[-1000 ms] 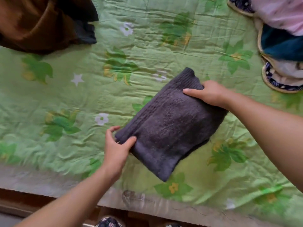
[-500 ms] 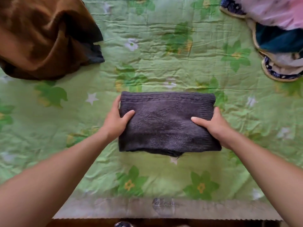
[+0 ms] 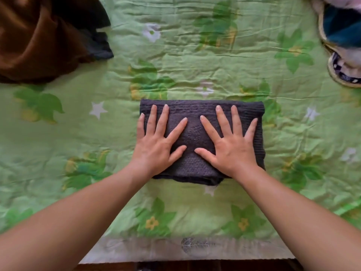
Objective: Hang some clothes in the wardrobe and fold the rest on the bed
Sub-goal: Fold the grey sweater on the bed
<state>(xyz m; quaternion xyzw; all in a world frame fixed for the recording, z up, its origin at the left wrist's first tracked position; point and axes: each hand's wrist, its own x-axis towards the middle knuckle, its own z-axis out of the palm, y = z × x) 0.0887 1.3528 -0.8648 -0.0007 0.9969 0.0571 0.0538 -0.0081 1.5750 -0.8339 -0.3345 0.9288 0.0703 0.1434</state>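
While both hands lie flat with fingers spread, the left hand (image 3: 156, 147) and right hand (image 3: 232, 147) press the folded dark sweater (image 3: 197, 112) onto the green bed (image 3: 195, 202).

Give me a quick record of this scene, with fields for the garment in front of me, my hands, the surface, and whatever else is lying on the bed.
garment: dark grey knit, folded into a rectangle, lying flat
hands: left hand and right hand pressing flat on it side by side, fingers spread
surface: green floral bedspread
other items: brown cloth heap far left; mixed clothes pile far right
fold status: looks finished
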